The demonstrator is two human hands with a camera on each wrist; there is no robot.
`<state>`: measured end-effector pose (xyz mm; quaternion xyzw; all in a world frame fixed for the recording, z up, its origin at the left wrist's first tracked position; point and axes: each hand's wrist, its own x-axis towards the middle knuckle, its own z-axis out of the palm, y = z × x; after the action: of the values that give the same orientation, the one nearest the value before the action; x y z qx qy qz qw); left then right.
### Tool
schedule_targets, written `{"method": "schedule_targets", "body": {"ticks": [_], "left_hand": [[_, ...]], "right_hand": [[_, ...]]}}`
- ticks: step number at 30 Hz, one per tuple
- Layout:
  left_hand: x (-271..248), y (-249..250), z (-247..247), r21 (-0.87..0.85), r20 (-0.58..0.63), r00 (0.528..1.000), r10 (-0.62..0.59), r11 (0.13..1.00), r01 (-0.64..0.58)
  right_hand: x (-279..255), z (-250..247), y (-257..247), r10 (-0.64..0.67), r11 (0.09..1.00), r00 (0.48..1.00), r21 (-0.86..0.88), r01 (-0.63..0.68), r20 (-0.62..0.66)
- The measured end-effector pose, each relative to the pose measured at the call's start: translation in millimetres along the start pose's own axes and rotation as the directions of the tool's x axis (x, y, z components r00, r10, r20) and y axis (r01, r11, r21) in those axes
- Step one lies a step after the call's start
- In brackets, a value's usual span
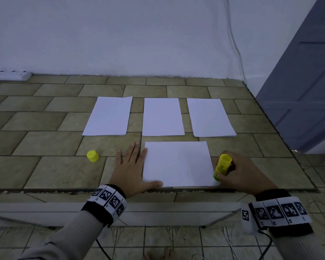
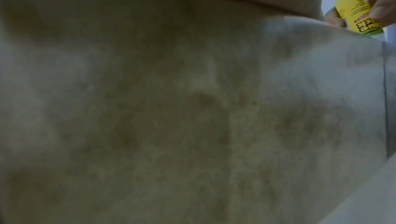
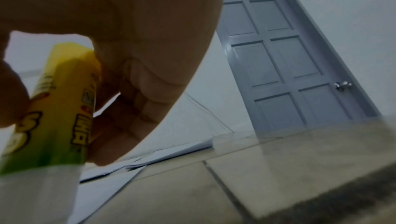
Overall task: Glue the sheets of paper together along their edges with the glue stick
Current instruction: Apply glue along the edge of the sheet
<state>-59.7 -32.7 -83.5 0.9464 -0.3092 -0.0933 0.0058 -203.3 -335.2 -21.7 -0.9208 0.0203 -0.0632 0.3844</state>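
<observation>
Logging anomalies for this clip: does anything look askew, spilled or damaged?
Nothing stands out. The yellow cap lies loose left of the left hand, as expected with the glue stick in use at the near sheet. The three far sheets lie flat, apart.

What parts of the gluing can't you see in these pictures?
- Glue tip: in the head view the glue stick points down at the near sheet, its own tube hiding the tip; blurred in the right wrist view.
- Glue on the paper: nothing shows, white on white.
- Left hand: the left wrist view is a blur of tabletop.
- Label words: partly covered by the right hand.
</observation>
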Motion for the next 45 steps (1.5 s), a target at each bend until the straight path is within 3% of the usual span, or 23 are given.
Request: {"method": "schedule_targets", "body": {"ticks": [4,11,15,23,30,37,45], "left_hand": [[0,0,0,0.003,0.0,1.0,0.0,1.0,0.0],[0,1,-1,0.005,-0.002,1.0,0.006,1.0,-0.006],[0,1,0,-0.01,-0.019,0.999,0.027,1.0,-0.028],[3,-5,10,-0.046,-0.066,0.993,0.096,0.994,-0.099],[2,-3,5,-0.022,-0.065,0.996,0.055,0.998,-0.056],[0,-2,2,-0.022,-0.058,0.998,0.037,0.999,-0.038],[0,-2,3,-0.042,-0.052,0.998,0.037,0.998,-0.039]], "right_hand": [[9,14,-23,-0.1,0.995,0.994,0.02,0.101,-0.04],[49,73,-72,-0.204,0.973,0.969,0.135,0.186,0.138],[62,97,-93,-0.255,0.966,0.944,0.09,0.241,0.21],[75,112,-100,-0.237,0.967,0.902,-0.001,0.254,0.36],[116,100,-98,-0.246,0.96,0.903,-0.04,0.277,0.352],[157,100,-94,-0.108,0.977,0.945,-0.146,0.159,0.308],[141,85,-84,-0.035,0.995,0.983,-0.082,0.05,0.18]]}}
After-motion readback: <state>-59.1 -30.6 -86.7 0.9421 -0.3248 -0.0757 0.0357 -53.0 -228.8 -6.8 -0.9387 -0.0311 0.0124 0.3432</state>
